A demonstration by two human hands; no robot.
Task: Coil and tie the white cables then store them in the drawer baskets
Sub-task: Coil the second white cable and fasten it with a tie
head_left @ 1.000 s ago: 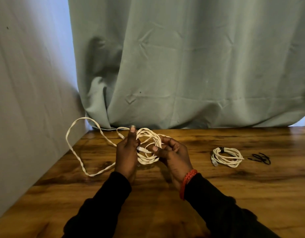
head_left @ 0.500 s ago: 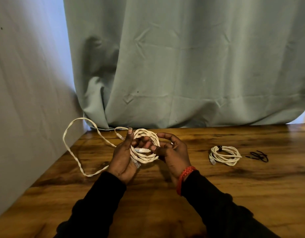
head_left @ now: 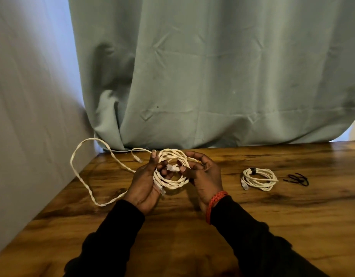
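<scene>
Since the earlier frames slack has shortened slightly: left hand [head_left: 144, 183] grips the white cable coil [head_left: 170, 170] above the wooden table [head_left: 252, 212] to keep loops stacked, while right hand [head_left: 202, 173] pinches the connector [head_left: 172, 168], apparently to tuck it.

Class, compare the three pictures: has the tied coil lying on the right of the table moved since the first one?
No. The tied coil keeps its place on the table, just left of the black ties; its slight shift in the view matches the camera's.
</scene>
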